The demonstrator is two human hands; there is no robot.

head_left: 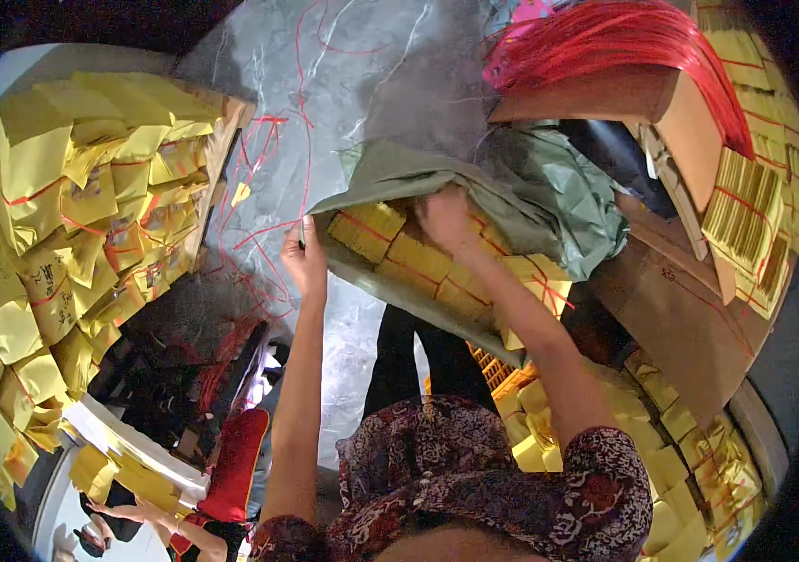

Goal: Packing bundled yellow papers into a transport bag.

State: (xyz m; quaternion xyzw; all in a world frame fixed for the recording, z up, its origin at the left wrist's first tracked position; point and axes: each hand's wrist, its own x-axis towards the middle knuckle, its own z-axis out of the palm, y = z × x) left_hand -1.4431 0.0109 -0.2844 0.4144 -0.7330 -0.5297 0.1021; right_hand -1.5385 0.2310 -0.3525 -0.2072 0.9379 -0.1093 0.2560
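Note:
A grey-green sack (385,175) lies wide open in front of me. Inside it are several bundles of yellow paper packets (416,255) tied with thin red string. My left hand (304,260) is closed on the left edge of the sack's mouth, thumb up. My right hand (446,220) reaches into the sack over the bundles, close to the far rim; its fingers are partly hidden and blurred. Near my right forearm, another tied yellow bundle (538,286) stands at the sack's right side.
Tall stacks of yellow packets (90,169) rise at the left. Red strands (606,51) drape over a cardboard box (596,94) at the back right. More bundles (746,211) stand at the right. Loose red string (306,122) lies on the grey floor. Another person's hand (142,510) shows at lower left.

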